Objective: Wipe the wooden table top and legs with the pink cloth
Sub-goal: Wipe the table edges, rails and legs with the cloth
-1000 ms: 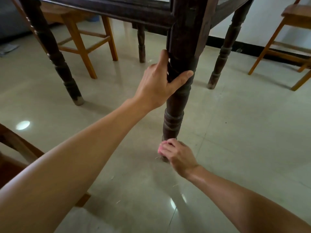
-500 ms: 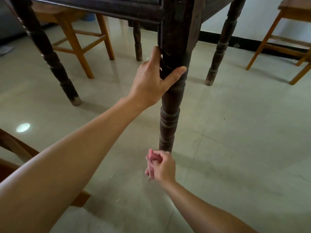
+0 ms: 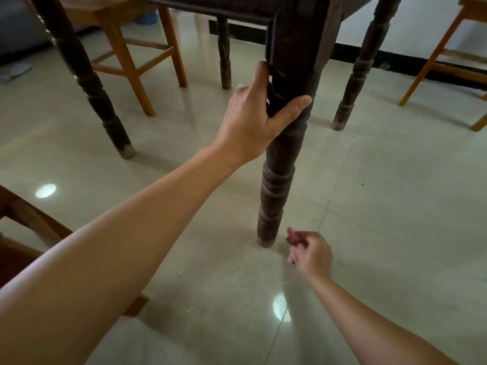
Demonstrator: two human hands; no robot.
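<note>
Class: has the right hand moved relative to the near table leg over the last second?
Yes. The right hand left the leg's foot, ending to its right, apart from it.

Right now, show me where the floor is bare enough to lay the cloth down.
Bare tiles spread right of the near table leg, out toward the right-hand chair, and in front of the right hand. Crowded: the left, among the far-left leg, stool and near chair.

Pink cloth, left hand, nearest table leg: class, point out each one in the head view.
pink cloth (image 3: 292, 237), head view, on the bunched end showing past the right hand's fingers.
left hand (image 3: 250, 122), head view, on its back.
nearest table leg (image 3: 275, 191), head view, on its ringed lower section.
</note>
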